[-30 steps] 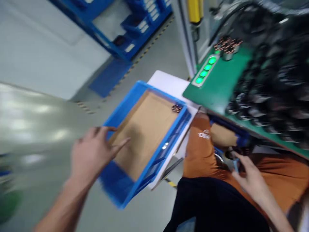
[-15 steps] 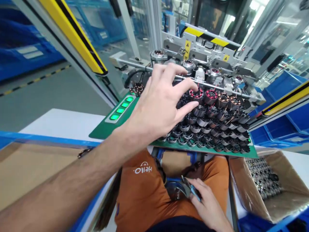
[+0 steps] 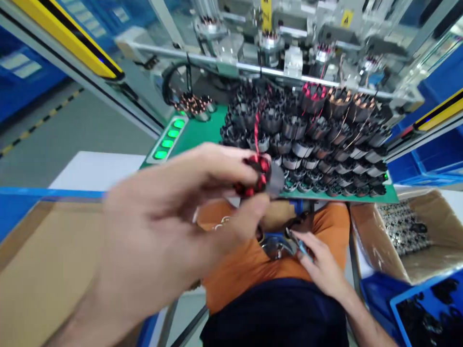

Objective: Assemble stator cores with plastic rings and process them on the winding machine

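Observation:
Close to the camera, my left hand (image 3: 177,217) pinches a motor stator (image 3: 255,176) with red windings between thumb and fingers; a red wire sticks up from it. Both are somewhat blurred. Low over my lap, my right hand (image 3: 320,260) is closed round blue-handled cutters (image 3: 302,246). Stacked rows of dark stators (image 3: 304,148) stand on the green panel (image 3: 198,137), beyond my left hand. At the back of the stack are a red-wound stator (image 3: 314,98) and copper-wound ones (image 3: 339,102).
Behind the stack, a metal rail (image 3: 231,65) crosses the machine. Green-lit buttons (image 3: 167,143) are at the panel's left. A lined carton (image 3: 443,231) of metal parts and a blue bin (image 3: 401,308) lie right. Another carton (image 3: 47,270) is at left. Yellow posts (image 3: 87,36) flank the machine.
My left hand has come back from the stack toward the camera and now holds a red-wound stator from the back row. My right hand still holds the cutters. The view has shifted.

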A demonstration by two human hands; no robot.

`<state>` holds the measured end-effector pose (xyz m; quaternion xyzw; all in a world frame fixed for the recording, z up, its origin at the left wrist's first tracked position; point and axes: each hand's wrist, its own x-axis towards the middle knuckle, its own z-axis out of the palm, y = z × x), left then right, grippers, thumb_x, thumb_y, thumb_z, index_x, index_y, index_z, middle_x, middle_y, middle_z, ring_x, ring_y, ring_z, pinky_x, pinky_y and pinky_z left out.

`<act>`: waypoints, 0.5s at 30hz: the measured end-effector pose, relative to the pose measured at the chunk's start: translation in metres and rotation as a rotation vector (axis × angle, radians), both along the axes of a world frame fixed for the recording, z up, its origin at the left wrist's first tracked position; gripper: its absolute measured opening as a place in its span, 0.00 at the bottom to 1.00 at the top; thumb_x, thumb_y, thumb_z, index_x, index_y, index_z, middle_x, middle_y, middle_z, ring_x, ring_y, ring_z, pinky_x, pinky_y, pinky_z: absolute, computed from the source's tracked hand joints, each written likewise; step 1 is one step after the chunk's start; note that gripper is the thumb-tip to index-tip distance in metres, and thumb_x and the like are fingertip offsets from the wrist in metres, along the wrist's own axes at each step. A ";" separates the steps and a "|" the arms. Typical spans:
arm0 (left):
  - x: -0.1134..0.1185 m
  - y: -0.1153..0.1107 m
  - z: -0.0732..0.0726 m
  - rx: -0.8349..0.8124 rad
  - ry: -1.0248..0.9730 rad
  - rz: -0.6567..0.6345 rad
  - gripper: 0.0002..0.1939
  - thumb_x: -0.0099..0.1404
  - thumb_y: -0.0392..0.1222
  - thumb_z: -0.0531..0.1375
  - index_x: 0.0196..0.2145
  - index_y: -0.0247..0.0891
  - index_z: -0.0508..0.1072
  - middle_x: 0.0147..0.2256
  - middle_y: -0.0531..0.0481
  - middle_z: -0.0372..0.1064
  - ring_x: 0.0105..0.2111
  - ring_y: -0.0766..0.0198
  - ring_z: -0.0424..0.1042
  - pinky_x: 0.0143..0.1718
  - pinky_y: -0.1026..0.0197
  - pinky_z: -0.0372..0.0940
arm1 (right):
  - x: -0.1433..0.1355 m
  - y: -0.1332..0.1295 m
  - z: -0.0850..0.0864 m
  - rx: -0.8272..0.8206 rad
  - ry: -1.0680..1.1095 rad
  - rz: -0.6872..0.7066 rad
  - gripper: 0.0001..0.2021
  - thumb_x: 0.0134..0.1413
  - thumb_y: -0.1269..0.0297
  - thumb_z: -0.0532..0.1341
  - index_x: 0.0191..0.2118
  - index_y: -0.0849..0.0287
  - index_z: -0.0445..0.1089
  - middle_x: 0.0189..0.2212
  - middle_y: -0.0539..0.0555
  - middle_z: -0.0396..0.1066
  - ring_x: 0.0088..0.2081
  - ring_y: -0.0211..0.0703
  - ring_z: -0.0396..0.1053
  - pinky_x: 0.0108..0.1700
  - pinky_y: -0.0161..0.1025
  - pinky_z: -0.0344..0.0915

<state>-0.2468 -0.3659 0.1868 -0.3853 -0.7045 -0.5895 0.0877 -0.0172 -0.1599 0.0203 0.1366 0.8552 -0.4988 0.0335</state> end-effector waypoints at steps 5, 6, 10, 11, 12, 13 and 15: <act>0.048 -0.023 -0.067 -0.164 -0.134 -0.088 0.11 0.70 0.45 0.79 0.41 0.48 0.80 0.47 0.47 0.85 0.44 0.51 0.87 0.39 0.50 0.84 | -0.012 -0.006 0.027 -0.031 0.104 0.053 0.30 0.75 0.70 0.63 0.78 0.50 0.76 0.50 0.56 0.81 0.48 0.48 0.79 0.54 0.46 0.80; 0.054 -0.025 -0.077 -0.151 -0.125 -0.061 0.14 0.69 0.46 0.81 0.40 0.47 0.79 0.45 0.48 0.84 0.42 0.54 0.86 0.37 0.53 0.82 | -0.014 -0.009 0.033 -0.039 0.147 0.074 0.31 0.75 0.71 0.63 0.78 0.49 0.75 0.49 0.55 0.80 0.47 0.46 0.78 0.53 0.45 0.80; 0.069 -0.025 -0.093 -0.140 -0.057 0.067 0.18 0.68 0.44 0.83 0.36 0.43 0.76 0.41 0.52 0.81 0.40 0.62 0.83 0.40 0.58 0.79 | -0.019 -0.020 0.052 -0.092 0.249 0.147 0.34 0.72 0.76 0.62 0.78 0.47 0.74 0.51 0.54 0.81 0.48 0.45 0.77 0.52 0.43 0.79; 0.070 -0.025 -0.093 -0.138 -0.037 0.076 0.19 0.69 0.44 0.83 0.35 0.43 0.76 0.41 0.52 0.80 0.41 0.63 0.83 0.41 0.58 0.80 | -0.020 -0.022 0.055 -0.101 0.257 0.154 0.35 0.71 0.76 0.61 0.79 0.47 0.74 0.51 0.54 0.81 0.49 0.45 0.77 0.51 0.43 0.79; 0.071 -0.025 -0.092 -0.140 -0.020 0.075 0.19 0.69 0.44 0.82 0.35 0.43 0.75 0.40 0.52 0.80 0.40 0.63 0.83 0.41 0.58 0.80 | -0.020 -0.023 0.057 -0.106 0.260 0.155 0.35 0.72 0.76 0.61 0.79 0.46 0.74 0.51 0.53 0.81 0.49 0.46 0.77 0.51 0.43 0.79; 0.071 -0.026 -0.091 -0.142 -0.004 0.070 0.19 0.69 0.44 0.82 0.35 0.43 0.74 0.40 0.52 0.79 0.39 0.63 0.82 0.39 0.58 0.80 | -0.019 -0.024 0.059 -0.113 0.260 0.154 0.35 0.73 0.75 0.61 0.79 0.45 0.73 0.51 0.53 0.81 0.49 0.46 0.78 0.51 0.44 0.79; 0.071 -0.026 -0.088 -0.171 0.017 0.057 0.19 0.70 0.44 0.81 0.35 0.45 0.74 0.41 0.52 0.80 0.38 0.62 0.81 0.36 0.58 0.80 | -0.018 -0.024 0.061 -0.122 0.258 0.151 0.34 0.75 0.74 0.61 0.80 0.44 0.72 0.52 0.53 0.81 0.51 0.47 0.78 0.52 0.45 0.79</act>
